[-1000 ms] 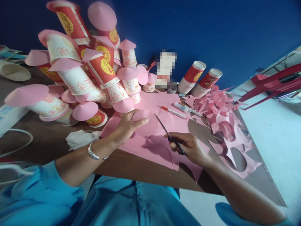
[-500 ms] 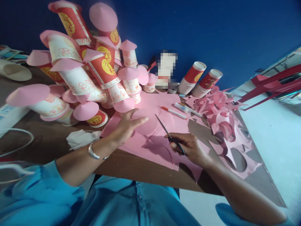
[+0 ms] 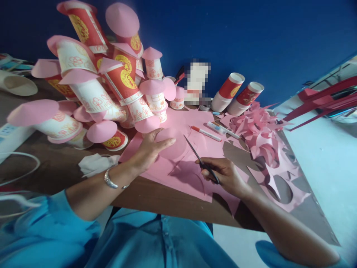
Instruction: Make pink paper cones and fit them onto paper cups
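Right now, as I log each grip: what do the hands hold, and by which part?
The left hand pinches the pink paper circle at its left edge; the right hand holds the scissors by their handles.

A pixelated white block [image 3: 196, 82] stands behind the pink paper sheet [image 3: 184, 175]; what it is cannot be told. The scissors [image 3: 200, 159] have their handles buried in the right hand [image 3: 223, 174]. Left of the sheet, a white ring [image 3: 19, 167] is cut off by the picture's edge.

Left hand [image 3: 150, 149] and its pink paper disc [image 3: 174, 145] a touch lower and nearer than before
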`<act>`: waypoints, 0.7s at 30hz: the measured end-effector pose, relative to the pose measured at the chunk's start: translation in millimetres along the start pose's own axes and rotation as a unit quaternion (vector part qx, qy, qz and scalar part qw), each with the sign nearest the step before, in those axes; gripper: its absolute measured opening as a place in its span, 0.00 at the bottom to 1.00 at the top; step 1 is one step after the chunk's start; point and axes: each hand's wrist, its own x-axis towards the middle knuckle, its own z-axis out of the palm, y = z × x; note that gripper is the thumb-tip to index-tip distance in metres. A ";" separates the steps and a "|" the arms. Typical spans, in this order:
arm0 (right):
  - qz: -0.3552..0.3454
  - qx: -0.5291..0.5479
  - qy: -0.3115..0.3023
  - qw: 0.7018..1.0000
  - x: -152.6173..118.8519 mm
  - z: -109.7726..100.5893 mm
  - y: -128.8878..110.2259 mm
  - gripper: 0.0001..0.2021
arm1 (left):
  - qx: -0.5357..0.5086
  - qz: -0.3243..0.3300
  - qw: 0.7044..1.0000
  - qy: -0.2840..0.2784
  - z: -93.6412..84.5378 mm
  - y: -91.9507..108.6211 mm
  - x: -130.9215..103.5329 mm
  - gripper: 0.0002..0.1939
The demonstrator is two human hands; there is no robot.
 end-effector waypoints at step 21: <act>0.006 0.015 0.006 1.000 0.6 0.7 -1.4 0.20 | 0.005 -0.013 1.000 -0.006 -0.4 1.1 0.2 0.25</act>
